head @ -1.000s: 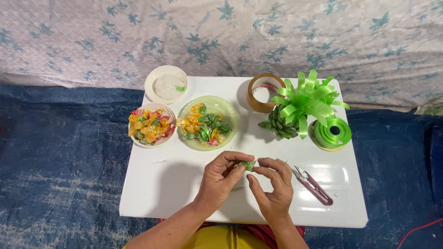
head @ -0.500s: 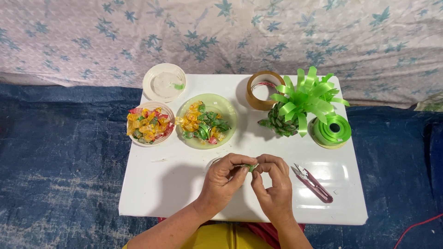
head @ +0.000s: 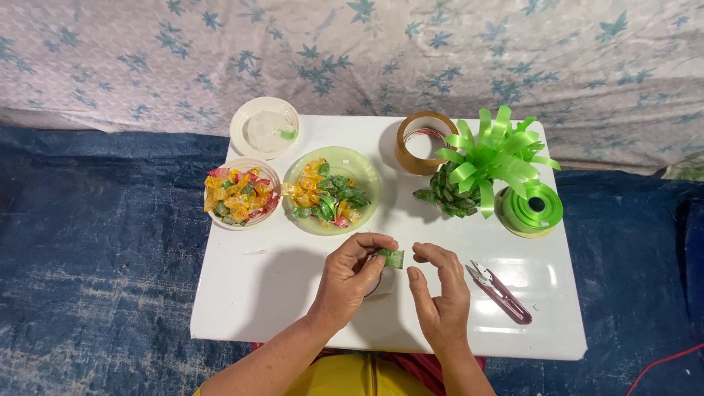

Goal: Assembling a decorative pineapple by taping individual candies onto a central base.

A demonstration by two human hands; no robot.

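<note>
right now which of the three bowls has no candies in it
The white bowl at the table's far left corner; it holds only a small green scrap, while the pink bowl and green bowl are filled with wrapped candies.

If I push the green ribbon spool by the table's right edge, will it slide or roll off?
The ribbon spool lies flat on its flange, so it would probably slide, not roll. It looks light, mostly wound ribbon, so a small push may move it far. It sits near the table edge, so it could drop off.
</note>
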